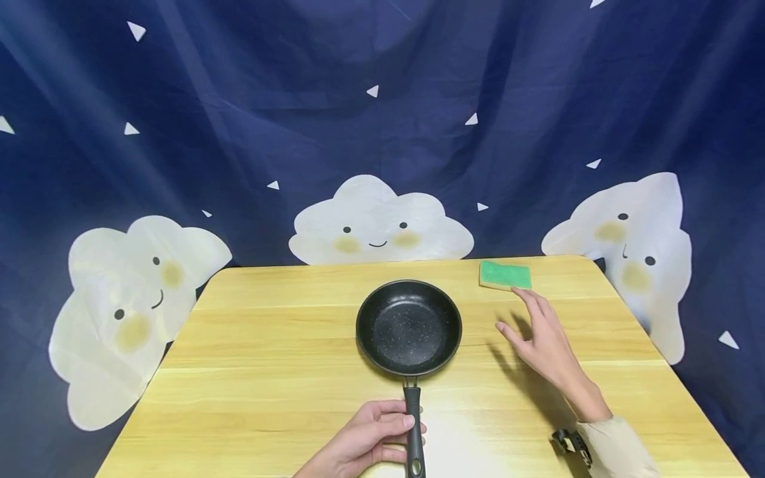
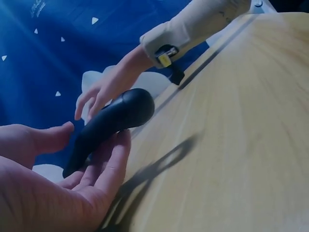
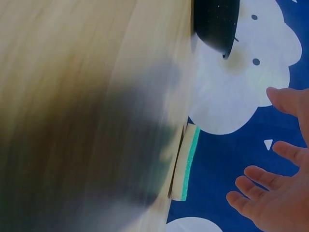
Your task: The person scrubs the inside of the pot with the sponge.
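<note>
A black frying pan (image 1: 409, 328) with a speckled inside lies in the middle of the wooden table, its handle (image 1: 414, 425) toward me. My left hand (image 1: 373, 438) holds that handle, fingers passing beneath it and thumb at its near side. In the left wrist view the handle (image 2: 120, 113) lies across the fingers of the left hand (image 2: 91, 188). My right hand (image 1: 546, 345) is in the air over the table's right side, fingers spread and holding nothing. Just beyond its fingertips lies a green-topped sponge (image 1: 505, 275) with a pale yellow underside, also seen in the right wrist view (image 3: 186, 164).
The light wooden table (image 1: 257, 345) ends at its back edge against a dark blue curtain (image 1: 299, 99) with white clouds and small triangles. A dark device with a strap (image 1: 572, 446) sits at the right sleeve's cuff.
</note>
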The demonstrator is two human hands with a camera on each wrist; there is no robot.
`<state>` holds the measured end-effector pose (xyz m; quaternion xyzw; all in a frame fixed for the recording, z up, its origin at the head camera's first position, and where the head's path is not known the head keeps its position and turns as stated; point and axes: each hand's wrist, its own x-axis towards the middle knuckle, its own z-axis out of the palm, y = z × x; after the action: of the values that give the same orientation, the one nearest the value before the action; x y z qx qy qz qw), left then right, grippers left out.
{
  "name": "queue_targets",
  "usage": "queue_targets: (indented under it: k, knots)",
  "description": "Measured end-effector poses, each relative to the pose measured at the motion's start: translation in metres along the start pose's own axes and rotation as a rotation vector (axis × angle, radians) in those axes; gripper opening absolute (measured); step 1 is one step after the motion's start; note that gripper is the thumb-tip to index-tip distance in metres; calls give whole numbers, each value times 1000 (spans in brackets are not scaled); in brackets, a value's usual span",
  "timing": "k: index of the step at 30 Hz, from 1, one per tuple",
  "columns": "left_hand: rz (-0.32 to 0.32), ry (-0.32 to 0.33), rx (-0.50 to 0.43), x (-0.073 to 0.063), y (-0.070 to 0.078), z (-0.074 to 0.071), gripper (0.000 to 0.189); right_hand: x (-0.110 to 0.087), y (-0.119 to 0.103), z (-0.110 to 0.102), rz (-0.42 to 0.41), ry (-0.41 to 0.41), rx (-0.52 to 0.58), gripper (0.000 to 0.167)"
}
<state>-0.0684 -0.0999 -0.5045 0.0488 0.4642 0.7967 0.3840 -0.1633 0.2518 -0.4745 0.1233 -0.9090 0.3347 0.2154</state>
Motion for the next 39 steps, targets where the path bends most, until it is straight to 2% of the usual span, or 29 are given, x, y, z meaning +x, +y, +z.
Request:
queue_targets:
  k: [5, 15, 27, 34, 39]
  knots:
    - [18, 32, 4, 1, -3, 2, 43, 3, 3, 4, -15, 13, -4, 73]
    - [5, 99, 13, 2, -5, 4, 46, 10, 11, 7, -19, 7, -8, 74]
    - [-8, 80, 6, 3, -4, 1, 47, 39, 24, 11, -100, 15, -75, 67]
    - [-10, 90, 1, 3, -3, 3, 47, 61, 38, 15, -124, -15, -99, 61]
    - [-1, 73, -20, 3, -4, 5, 45, 73, 46, 16, -137, -48, -112, 60]
